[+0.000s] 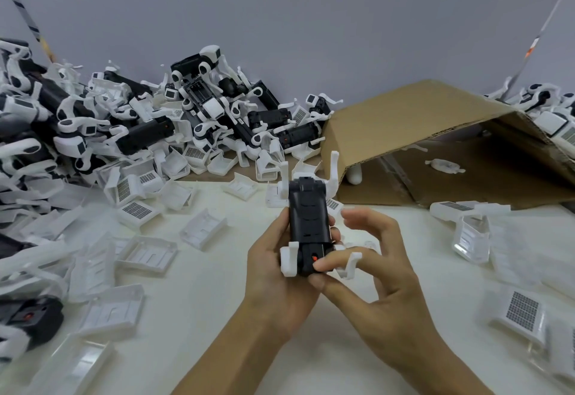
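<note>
While the left hand wraps its fingers round the black toy dog, the right hand pinches its 6 o'clock end, other fingers spread.

A plain grey wall rises behind a white table under even, soft light.
</note>
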`<state>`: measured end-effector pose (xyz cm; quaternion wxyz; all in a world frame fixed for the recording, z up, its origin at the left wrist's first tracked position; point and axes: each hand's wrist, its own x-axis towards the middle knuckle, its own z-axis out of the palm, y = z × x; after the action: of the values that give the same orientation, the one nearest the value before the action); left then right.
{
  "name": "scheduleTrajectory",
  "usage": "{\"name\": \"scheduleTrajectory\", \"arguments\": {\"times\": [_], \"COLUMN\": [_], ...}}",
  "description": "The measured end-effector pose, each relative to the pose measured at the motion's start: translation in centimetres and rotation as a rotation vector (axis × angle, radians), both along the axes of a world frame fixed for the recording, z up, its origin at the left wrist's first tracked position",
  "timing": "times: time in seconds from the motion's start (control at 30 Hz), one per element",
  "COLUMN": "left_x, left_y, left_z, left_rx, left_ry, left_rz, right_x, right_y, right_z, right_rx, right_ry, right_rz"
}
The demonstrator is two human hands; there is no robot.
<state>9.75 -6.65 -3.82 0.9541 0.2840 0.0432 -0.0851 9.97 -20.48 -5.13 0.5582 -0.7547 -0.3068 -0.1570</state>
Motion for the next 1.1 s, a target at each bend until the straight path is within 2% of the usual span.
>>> {"name": "scheduleTrajectory", "arguments": {"times": [0.33,0.43,0.5,0.63,0.73,0.8,0.87,0.93,0.97,1.03,1.1], "left_x": [0.2,0.4,0.6,1.0,0.9,0.8,1.0,1.4,1.6,1.9,2.1], "left_y": [0.1,0.2,0.5,0.9,0.6,0.7,1.8,3.5,4.4,6.2,7.3], "left_z": [-0.3,-0.3,0.0,-0.4,-0.2,-0.1,-0.3,-1.2,-1.7,-2.6,-3.1], "left_rx": [-0.009,-0.031,0.018,0.490,0.581,0.639,0.906,1.377,1.621,1.926,2.013], "left_ry": [0.015,0.041,0.025,-0.053,-0.172,-0.277,-0.311,-0.182,-0.080,0.173,0.305], "left_rz": [0.040,0.112,0.193,0.413,0.357,0.281,0.406,0.726,0.818,0.733,0.616], "right_x": [-0.4,-0.2,0.3,1.0,0.9,1.1,1.3,1.6,1.6,1.7,1.7], "right_y": [0.2,0.0,-0.6,-0.8,-0.1,0.0,-0.3,-0.7,-0.8,-0.8,-0.8], "right_z": [0.1,0.4,0.4,0.8,0.4,0.1,0.1,0.3,0.5,0.6,0.6], "right_rx": [-0.060,-0.030,0.065,0.175,0.039,0.049,0.153,0.269,0.311,0.351,0.373], "right_ry": [0.058,0.192,0.301,0.421,0.512,0.569,0.623,0.649,0.656,0.663,0.668], "right_rz": [-0.090,-0.036,-0.009,0.009,0.032,-0.004,-0.020,-0.022,-0.020,-0.025,-0.028]}}
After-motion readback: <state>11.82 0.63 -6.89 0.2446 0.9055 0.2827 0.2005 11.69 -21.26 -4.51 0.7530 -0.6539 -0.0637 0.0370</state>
